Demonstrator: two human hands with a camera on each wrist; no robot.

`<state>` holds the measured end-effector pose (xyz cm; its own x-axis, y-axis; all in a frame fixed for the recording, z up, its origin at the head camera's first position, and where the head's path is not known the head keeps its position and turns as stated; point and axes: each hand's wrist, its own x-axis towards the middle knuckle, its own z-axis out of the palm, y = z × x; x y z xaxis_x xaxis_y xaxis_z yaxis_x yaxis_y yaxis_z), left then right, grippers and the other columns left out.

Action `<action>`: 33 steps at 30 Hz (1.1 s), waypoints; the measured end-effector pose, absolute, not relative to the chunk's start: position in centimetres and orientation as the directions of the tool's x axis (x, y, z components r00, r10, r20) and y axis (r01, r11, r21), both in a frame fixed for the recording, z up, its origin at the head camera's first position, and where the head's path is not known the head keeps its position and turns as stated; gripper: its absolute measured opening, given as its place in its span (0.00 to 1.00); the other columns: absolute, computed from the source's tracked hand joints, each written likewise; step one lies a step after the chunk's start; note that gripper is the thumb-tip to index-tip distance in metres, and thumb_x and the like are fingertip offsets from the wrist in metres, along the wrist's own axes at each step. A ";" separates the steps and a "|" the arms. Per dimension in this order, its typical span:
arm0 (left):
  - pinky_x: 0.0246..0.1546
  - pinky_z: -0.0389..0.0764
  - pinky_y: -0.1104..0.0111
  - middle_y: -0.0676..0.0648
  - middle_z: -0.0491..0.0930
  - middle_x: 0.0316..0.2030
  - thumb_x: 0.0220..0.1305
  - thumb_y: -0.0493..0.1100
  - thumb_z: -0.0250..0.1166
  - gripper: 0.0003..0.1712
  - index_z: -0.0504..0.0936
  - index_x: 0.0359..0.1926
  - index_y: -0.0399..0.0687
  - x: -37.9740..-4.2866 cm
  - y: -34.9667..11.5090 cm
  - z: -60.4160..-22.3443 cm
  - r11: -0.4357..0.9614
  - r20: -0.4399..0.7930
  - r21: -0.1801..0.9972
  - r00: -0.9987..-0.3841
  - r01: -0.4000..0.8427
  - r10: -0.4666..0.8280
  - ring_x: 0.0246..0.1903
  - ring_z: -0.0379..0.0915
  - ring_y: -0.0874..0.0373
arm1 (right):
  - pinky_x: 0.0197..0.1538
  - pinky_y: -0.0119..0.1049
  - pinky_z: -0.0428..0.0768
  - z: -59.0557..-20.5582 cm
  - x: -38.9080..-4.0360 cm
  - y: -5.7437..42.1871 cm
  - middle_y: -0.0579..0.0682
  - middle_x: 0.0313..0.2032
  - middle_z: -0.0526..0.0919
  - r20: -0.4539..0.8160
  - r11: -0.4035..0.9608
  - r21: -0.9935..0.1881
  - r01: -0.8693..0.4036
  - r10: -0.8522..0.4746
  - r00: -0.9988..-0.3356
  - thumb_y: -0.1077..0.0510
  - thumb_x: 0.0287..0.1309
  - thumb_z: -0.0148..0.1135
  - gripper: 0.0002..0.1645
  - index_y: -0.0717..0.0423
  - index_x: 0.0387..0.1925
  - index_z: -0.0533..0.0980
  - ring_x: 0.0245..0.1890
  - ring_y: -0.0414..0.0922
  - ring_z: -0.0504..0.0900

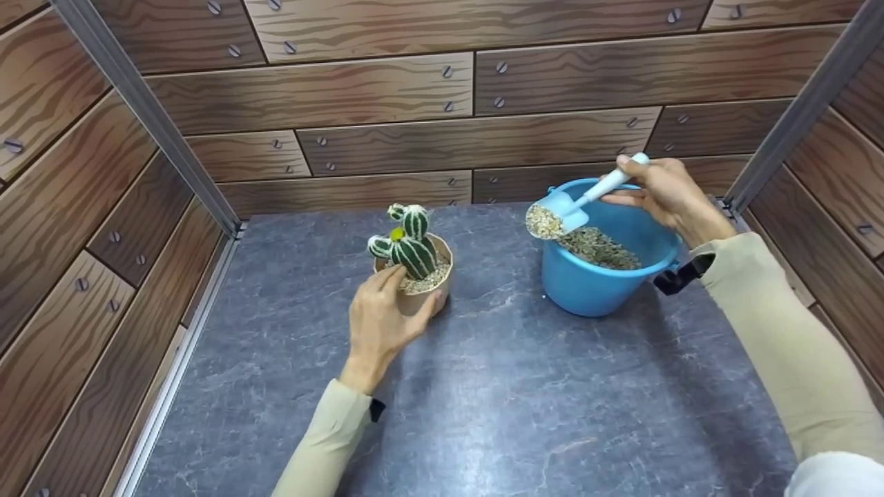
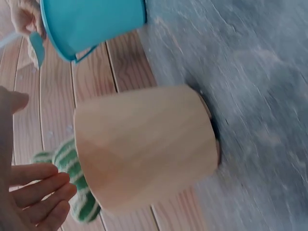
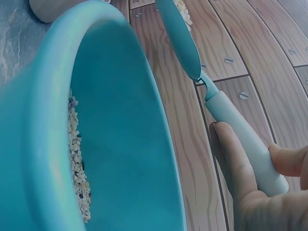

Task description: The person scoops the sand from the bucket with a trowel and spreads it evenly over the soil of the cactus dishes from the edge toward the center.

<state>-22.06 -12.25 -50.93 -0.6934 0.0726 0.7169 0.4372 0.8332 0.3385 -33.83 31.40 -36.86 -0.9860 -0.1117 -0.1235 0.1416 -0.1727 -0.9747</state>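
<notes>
My right hand [image 1: 664, 192] grips the white handle of a light blue trowel [image 1: 606, 186], whose blade carries pale grit [image 1: 543, 222] over the left rim of a blue bucket [image 1: 587, 290]. Inside the bucket lies more loose grit [image 1: 601, 250]. On the left stands a tan pot [image 2: 144, 149] holding a green-and-white striped cactus [image 1: 413, 257] with a yellow spot. At the pot's near side is my left hand [image 1: 378, 314], thumb spread from the fingers. In the left wrist view those fingers [image 2: 43, 190] lie beside the cactus and pot rim; contact is unclear.
A grey marbled tabletop [image 1: 469, 400] carries the pot and the bucket, set apart from each other. Wood-patterned panels [image 1: 387, 90] wall the back and both sides, with metal strips at the corners [image 1: 148, 103].
</notes>
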 end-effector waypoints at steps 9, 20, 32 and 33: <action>0.14 0.78 0.63 0.45 0.86 0.22 0.51 0.76 0.77 0.38 0.89 0.32 0.44 -23.1 -14.6 -51.3 0.851 0.688 0.427 -0.720 0.304 -0.088 0.12 0.67 0.60 | 0.54 0.43 0.89 -37.0 -33.8 31.2 0.53 0.42 0.83 -0.115 -0.177 -0.975 0.134 -0.111 -0.987 0.53 0.77 0.61 0.16 0.65 0.47 0.76 0.41 0.49 0.93; 0.21 0.86 0.55 0.37 0.87 0.29 0.37 0.80 0.81 0.50 0.86 0.39 0.39 -24.3 -14.9 -53.8 0.796 0.645 0.542 -0.741 0.272 -0.186 0.18 0.80 0.50 | 0.55 0.42 0.89 -37.2 -34.1 29.9 0.54 0.42 0.82 -0.108 -0.172 -0.977 0.123 -0.091 -0.990 0.52 0.78 0.60 0.19 0.67 0.51 0.72 0.40 0.49 0.93; 0.41 0.91 0.50 0.38 0.90 0.47 0.31 0.78 0.85 0.60 0.86 0.56 0.38 -25.5 -14.0 -54.4 0.750 0.634 0.596 -0.742 0.287 -0.220 0.39 0.91 0.39 | 0.56 0.42 0.89 -37.5 -34.6 27.3 0.56 0.44 0.81 -0.133 -0.157 -0.977 0.145 -0.082 -0.988 0.51 0.78 0.59 0.20 0.67 0.53 0.71 0.40 0.49 0.93; 0.43 0.91 0.50 0.39 0.90 0.49 0.31 0.78 0.85 0.61 0.85 0.58 0.40 -25.6 -14.0 -54.4 0.744 0.629 0.602 -0.746 0.291 -0.217 0.40 0.91 0.39 | 0.56 0.42 0.89 -37.5 -34.6 27.1 0.56 0.44 0.81 -0.132 -0.155 -0.977 0.143 -0.081 -0.988 0.51 0.78 0.59 0.20 0.67 0.53 0.71 0.39 0.49 0.93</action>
